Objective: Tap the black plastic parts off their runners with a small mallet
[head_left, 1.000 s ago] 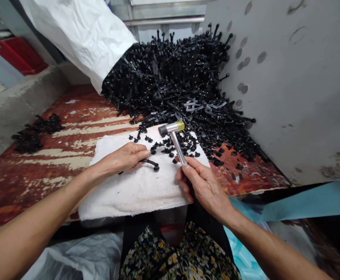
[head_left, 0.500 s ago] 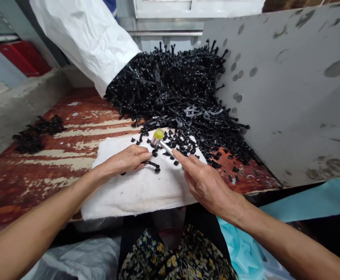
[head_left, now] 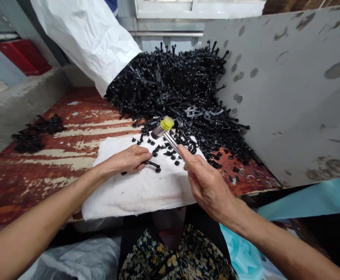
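My left hand (head_left: 133, 158) pinches a thin black part (head_left: 154, 166) whose round-tipped end sticks out to the right, low over a white cloth (head_left: 146, 194). Gripped by its metal handle, a small hammer (head_left: 166, 124) with a yellow face is in my right hand (head_left: 203, 177). The hammer head is raised beyond the fingertips of my left hand, above small loose black pieces (head_left: 176, 163) on the cloth. My right palm hides the lower end of the handle.
A large heap of black parts (head_left: 175, 81) spills from a white sack (head_left: 94, 42) at the back. A smaller black pile (head_left: 31, 136) lies on the left of the worn red table (head_left: 70, 155). A grey panel (head_left: 289, 97) stands on the right.
The hammer head has risen and shifted a little to the right, and my right hand has moved slightly right with it. My left hand and the black part look nearly unchanged.
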Tool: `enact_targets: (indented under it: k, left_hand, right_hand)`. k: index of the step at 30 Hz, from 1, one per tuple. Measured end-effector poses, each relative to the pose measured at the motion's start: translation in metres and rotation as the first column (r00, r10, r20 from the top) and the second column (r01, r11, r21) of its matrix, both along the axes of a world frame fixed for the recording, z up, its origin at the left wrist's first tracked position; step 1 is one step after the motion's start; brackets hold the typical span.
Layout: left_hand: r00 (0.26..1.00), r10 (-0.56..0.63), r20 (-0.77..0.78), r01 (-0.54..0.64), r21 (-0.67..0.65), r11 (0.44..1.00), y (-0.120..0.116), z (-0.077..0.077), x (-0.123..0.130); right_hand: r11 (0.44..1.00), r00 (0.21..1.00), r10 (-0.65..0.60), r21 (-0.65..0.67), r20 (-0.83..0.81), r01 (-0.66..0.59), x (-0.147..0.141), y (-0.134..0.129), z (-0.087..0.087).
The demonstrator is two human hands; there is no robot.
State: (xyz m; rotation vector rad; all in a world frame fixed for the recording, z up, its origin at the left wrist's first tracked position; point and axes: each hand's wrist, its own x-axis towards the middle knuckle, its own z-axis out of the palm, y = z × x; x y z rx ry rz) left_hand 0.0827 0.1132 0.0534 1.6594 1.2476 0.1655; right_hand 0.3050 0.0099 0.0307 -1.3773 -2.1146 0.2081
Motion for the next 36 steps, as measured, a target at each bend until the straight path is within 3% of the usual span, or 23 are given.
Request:
enact_targets:
  k: [2, 4, 6, 9, 11, 13, 15, 17, 18, 20, 21, 22, 23, 25, 27, 32, 36]
  left_hand:
    - [1.0, -0.006, 0.0, 0.006, -0.001, 1.0, 0.001, -0.001, -0.001]
    - [1.0, -0.022, -0.007, 0.022, 0.001, 1.0, 0.003, -0.002, -0.003]
    - [0.998, -0.055, -0.034, 0.055, 0.007, 0.998, 0.005, -0.001, -0.006]
    - [0.988, -0.137, -0.073, 0.145, 0.126, 0.981, 0.006, 0.006, -0.005]
    - [0.975, -0.206, -0.08, 0.22, 0.277, 0.935, -0.002, 0.015, 0.001]
    - [0.955, -0.269, -0.128, 0.298, 0.39, 0.871, -0.015, 0.025, 0.01]
    - [0.926, -0.289, -0.242, 0.371, 0.448, 0.814, -0.031, 0.03, 0.016]
    - [0.919, -0.21, -0.335, 0.37, 0.54, 0.756, -0.045, 0.029, 0.016]
    - [0.934, -0.125, -0.334, 0.318, 0.621, 0.717, -0.05, 0.027, 0.013]
    - [0.968, 0.107, -0.228, 0.113, 0.773, 0.624, -0.057, 0.02, 0.004]
    - [0.967, 0.198, -0.161, 0.006, 0.79, 0.613, -0.059, 0.016, -0.001]
    - [0.964, 0.244, -0.11, -0.079, 0.754, 0.652, -0.06, 0.012, -0.004]
    - [0.966, 0.247, -0.072, -0.136, 0.67, 0.729, -0.061, 0.009, -0.006]
    - [0.984, 0.179, 0.012, -0.165, 0.445, 0.88, -0.061, 0.004, -0.004]
    - [0.979, 0.155, 0.132, -0.188, 0.288, 0.939, -0.06, 0.001, 0.003]
    - [0.871, 0.371, 0.323, -0.37, -0.066, 0.927, -0.047, 0.004, 0.013]
    - [0.821, 0.458, 0.342, -0.447, -0.114, 0.887, -0.029, 0.008, 0.006]
  right_hand:
    - [0.999, 0.995, -0.032, -0.035, 0.096, 0.036, -0.001, -0.002, -0.002]
    - [0.986, 0.97, -0.029, -0.155, 0.243, 0.068, 0.001, -0.001, -0.003]
    - [0.972, 0.97, -0.008, -0.226, 0.244, 0.065, 0.004, 0.001, -0.003]
    - [0.986, 0.991, -0.05, -0.164, -0.122, 0.03, 0.003, 0.007, 0.004]
    - [0.977, 0.922, -0.074, -0.212, -0.38, -0.01, -0.004, 0.011, 0.01]
    - [0.921, 0.828, -0.118, -0.373, -0.549, -0.116, -0.013, 0.015, 0.012]
    - [0.803, 0.705, -0.2, -0.526, -0.68, -0.28, -0.021, 0.018, 0.01]
    - [0.701, 0.557, -0.305, -0.578, -0.772, -0.418, -0.027, 0.017, 0.005]
    - [0.684, 0.487, -0.352, -0.574, -0.8, -0.449, -0.028, 0.015, 0.003]
    - [0.714, 0.379, -0.42, -0.558, -0.825, -0.423, -0.03, 0.01, -0.001]
    - [0.736, 0.352, -0.439, -0.556, -0.827, -0.386, -0.03, 0.007, -0.002]
    - [0.752, 0.34, -0.45, -0.556, -0.826, -0.354, -0.031, 0.004, -0.002]
    - [0.762, 0.341, -0.452, -0.556, -0.824, -0.334, -0.034, 0.001, -0.002]
    - [0.761, 0.377, -0.43, -0.554, -0.82, -0.338, -0.04, -0.003, -0.002]
    - [0.743, 0.427, -0.398, -0.559, -0.811, -0.368, -0.047, -0.005, -0.002]
    - [0.708, 0.519, -0.335, -0.574, -0.786, -0.411, -0.048, -0.005, -0.005]
    - [0.729, 0.524, -0.353, -0.579, -0.775, -0.365, -0.035, -0.002, -0.005]
